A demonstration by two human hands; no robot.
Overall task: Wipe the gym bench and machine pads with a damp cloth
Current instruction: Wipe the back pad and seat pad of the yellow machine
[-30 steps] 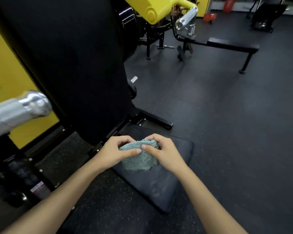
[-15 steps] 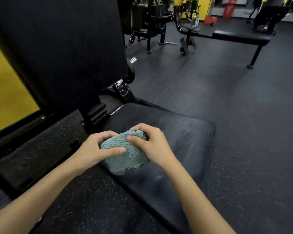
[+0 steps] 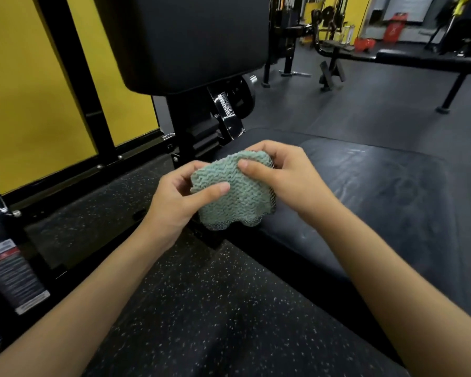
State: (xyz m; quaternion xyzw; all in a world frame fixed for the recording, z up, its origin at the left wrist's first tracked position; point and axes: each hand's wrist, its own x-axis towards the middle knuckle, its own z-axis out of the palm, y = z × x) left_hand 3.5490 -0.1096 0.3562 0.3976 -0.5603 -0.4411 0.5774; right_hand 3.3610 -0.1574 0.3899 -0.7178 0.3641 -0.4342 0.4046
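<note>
A bunched pale green knitted cloth (image 3: 237, 194) is held in front of me, just above the near left edge of a black seat pad (image 3: 378, 191). My left hand (image 3: 174, 202) grips its left side with the thumb laid across the front. My right hand (image 3: 280, 175) pinches its upper right edge. A large black back pad (image 3: 191, 39) rises upright behind the seat, at top centre. The cloth's underside is hidden.
Yellow panels in a black frame (image 3: 38, 91) stand to the left. The machine's black post (image 3: 11, 268) with a warning label is at the lower left. A flat black bench (image 3: 424, 61) and other machines stand at the back right on the speckled rubber floor (image 3: 201, 322).
The view has moved closer to the seat pad, which now fills more of the right side. Both hands still hold the cloth, shifting their fingers on it.
</note>
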